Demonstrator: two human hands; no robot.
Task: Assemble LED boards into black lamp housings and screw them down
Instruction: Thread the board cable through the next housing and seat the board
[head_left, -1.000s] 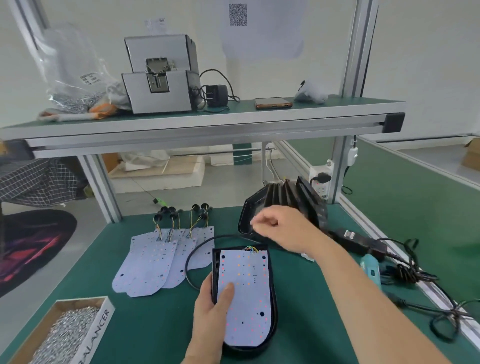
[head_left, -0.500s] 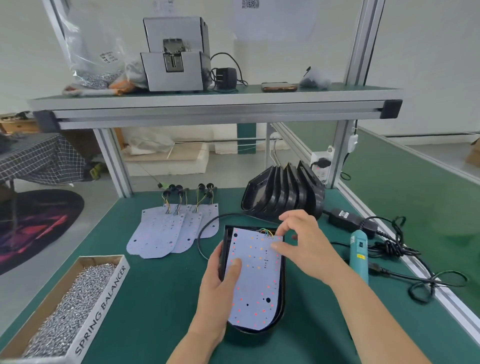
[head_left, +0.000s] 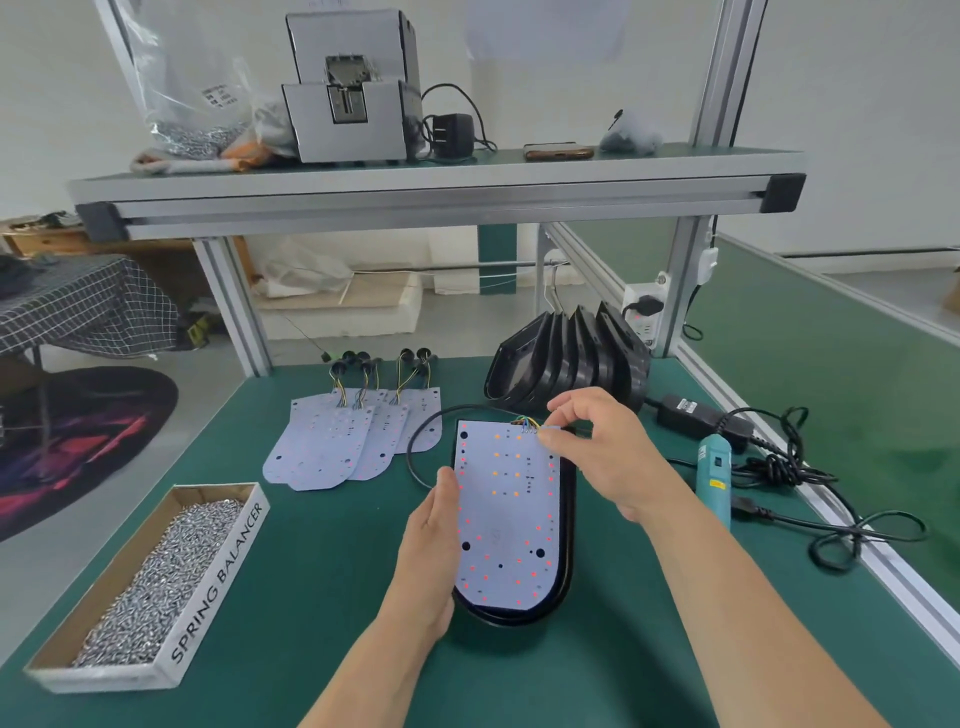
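A white LED board with red and orange dots lies in a black lamp housing on the green mat in front of me. My left hand grips the housing's left edge, thumb on the board. At the board's far right corner my right hand pinches the edge, beside the coloured wires. A black cable loops out to the left of the housing.
Spare LED boards with wired plugs lie fanned at the back left. A stack of black housings stands at the back right. A cardboard box of screws sits left. A teal electric screwdriver, its adapter and cables lie right.
My right hand came down from near the housing stack onto the board's far right corner. The left hand stayed on the housing's left edge. The camera tilted down and closer.
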